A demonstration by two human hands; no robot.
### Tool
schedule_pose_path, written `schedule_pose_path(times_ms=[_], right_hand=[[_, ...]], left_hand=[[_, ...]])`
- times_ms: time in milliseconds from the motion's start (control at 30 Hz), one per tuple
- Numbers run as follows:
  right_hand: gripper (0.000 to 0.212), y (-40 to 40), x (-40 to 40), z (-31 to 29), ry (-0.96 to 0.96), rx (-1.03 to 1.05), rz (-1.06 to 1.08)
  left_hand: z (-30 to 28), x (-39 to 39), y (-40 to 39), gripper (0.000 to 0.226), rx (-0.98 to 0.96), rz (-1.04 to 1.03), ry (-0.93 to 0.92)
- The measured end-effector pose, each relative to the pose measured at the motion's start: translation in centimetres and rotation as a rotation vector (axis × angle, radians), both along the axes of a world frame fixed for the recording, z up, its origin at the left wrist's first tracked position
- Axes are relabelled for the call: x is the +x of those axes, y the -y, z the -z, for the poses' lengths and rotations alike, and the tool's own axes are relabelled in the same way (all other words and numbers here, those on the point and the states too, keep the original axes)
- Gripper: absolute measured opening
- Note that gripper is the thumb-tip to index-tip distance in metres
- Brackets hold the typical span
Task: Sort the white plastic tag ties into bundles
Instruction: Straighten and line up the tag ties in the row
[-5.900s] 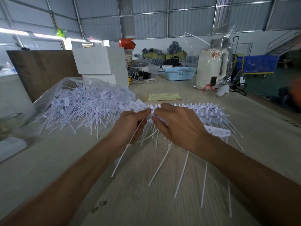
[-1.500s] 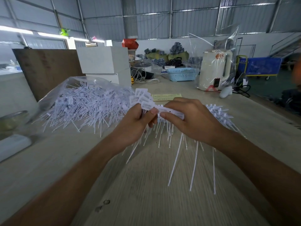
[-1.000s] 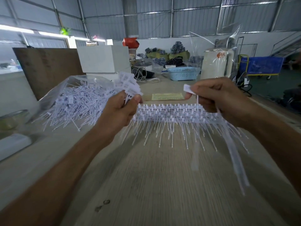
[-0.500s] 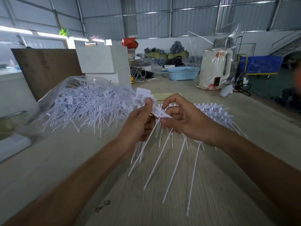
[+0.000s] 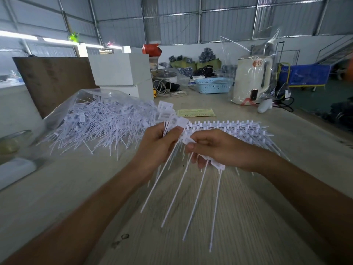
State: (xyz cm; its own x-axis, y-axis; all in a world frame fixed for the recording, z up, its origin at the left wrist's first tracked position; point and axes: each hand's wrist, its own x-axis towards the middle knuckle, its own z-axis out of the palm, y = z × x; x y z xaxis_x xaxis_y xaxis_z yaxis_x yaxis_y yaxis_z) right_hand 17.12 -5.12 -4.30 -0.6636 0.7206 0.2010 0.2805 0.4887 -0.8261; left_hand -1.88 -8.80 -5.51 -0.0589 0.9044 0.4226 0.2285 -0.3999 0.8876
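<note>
My left hand [image 5: 156, 148] grips a small bundle of white tag ties [image 5: 168, 115], their flat tags fanning upward above the fingers. My right hand [image 5: 215, 148] holds a joined strip of white tag ties [image 5: 198, 184]; thumb and forefinger pinch one tag next to the left hand, and several long tails hang down toward me. Behind the hands a neat row of joined white tie strips [image 5: 238, 129] lies on the wooden table [image 5: 248, 226]. A loose heap of white tag ties [image 5: 99, 123] spills from a clear plastic bag [image 5: 87, 94] at the left.
A yellow paper slip [image 5: 196, 112] lies behind the row. Further back stand white boxes [image 5: 120, 69], a blue basket [image 5: 213, 85], a wrapped cream kettle [image 5: 252, 81] and a white handheld device [image 5: 265, 105]. A brown board [image 5: 51, 81] leans at the left.
A second ago my hands were apart, the right lifting a strip from the row. They came together again, and the strip's tails now hang lower and closer to me.
</note>
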Motion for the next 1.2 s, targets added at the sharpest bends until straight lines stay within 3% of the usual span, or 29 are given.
schedule_pose_path(times_ms=[233, 400, 633, 700, 867, 1033, 1200], right_hand=[[0.019, -0.1, -0.7, 1.3, -0.111, 0.149, 0.089], [0.026, 0.0, -1.3, 1.7, -0.082, 0.332, 0.15], [0.027, 0.4, -1.0, 1.1, 0.236, 0.925, 0.27], [0.024, 0.5, -0.9, 1.1, 0.274, 0.985, 0.29], [0.029, -0.1, -1.5, 1.0, 0.043, 0.562, 0.283], [0.015, 0.1, -0.7, 0.7, -0.114, 0.167, 0.11], [0.018, -0.3, 0.8, -0.4, -0.071, 0.016, -0.022]], left_hand=[[0.3, -0.3, -0.4, 0.053, -0.067, -0.039, -0.039], [0.2, -0.3, -0.5, 0.042, -0.069, -0.045, -0.006], [0.1, -0.2, -0.4, 0.041, -0.156, -0.017, 0.08], [0.1, -0.3, -0.5, 0.044, -0.153, -0.021, 0.082], [-0.5, -0.4, -0.1, 0.042, -0.052, 0.017, -0.031], [-0.5, -0.8, -0.2, 0.027, -0.015, 0.072, -0.098], [-0.7, -0.7, 0.1, 0.036, 0.034, 0.162, -0.139]])
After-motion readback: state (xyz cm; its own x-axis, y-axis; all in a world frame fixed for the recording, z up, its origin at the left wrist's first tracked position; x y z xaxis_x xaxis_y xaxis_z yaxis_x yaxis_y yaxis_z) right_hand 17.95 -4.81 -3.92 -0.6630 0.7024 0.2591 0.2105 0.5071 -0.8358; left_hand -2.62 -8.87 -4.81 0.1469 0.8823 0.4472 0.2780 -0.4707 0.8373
